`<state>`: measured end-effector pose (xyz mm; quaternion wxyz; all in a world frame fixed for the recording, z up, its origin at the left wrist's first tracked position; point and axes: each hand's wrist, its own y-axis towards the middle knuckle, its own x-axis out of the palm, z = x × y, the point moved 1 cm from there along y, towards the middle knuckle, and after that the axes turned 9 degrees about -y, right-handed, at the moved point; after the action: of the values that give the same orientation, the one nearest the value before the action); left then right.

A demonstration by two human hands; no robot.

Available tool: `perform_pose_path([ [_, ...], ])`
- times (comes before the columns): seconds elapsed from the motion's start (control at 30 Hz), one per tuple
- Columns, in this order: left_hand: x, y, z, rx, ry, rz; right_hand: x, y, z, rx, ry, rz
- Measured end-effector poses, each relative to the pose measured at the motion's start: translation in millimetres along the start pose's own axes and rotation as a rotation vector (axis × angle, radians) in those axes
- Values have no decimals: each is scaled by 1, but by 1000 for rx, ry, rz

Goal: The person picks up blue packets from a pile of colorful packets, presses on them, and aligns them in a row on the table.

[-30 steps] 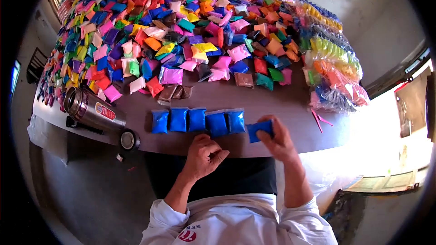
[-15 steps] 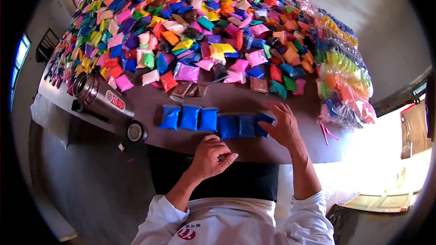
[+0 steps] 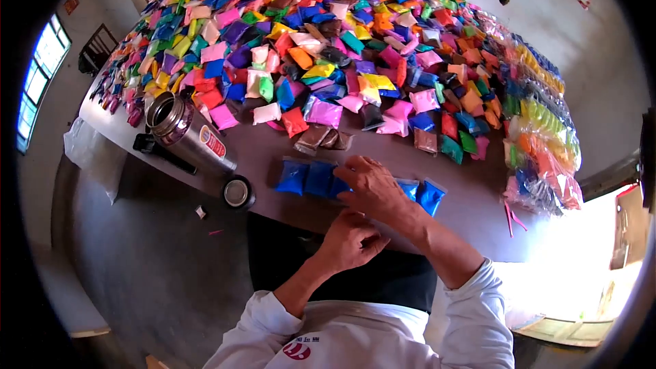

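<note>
Brown worktop bearing a broad heap of many-coloured packets across its far side, clear bags of sorted packets stacked along the right edge, a steel flask lying on its side at left, and a small round lid just beside the flask at the near edge.

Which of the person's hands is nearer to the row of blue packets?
Right. The right hand lies on the row of blue packets; the left hand is curled short of it, nearer the body.
</note>
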<state>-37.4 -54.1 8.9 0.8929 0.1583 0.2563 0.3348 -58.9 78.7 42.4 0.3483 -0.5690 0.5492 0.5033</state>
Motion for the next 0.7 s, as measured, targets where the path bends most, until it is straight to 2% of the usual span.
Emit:
perform_pose_path([
  [0.13,0,-1,-1,30,-19,-5,16,22,-8,-10,50,-12],
  [0.3,0,0,-2,73,-18,33,18,26,-9,-74,216,248],
  [0.43,-2,-4,-1,-14,46,-62,-19,0,18,14,262,170],
  [0.53,1,-2,-2,57,34,16,-32,-17,33,106,254,156],
  [0.63,2,0,-1,85,59,27,-34,-17,27,80,209,192],
  [0.7,0,0,1,70,78,2,-27,-5,12,-103,135,266],
])
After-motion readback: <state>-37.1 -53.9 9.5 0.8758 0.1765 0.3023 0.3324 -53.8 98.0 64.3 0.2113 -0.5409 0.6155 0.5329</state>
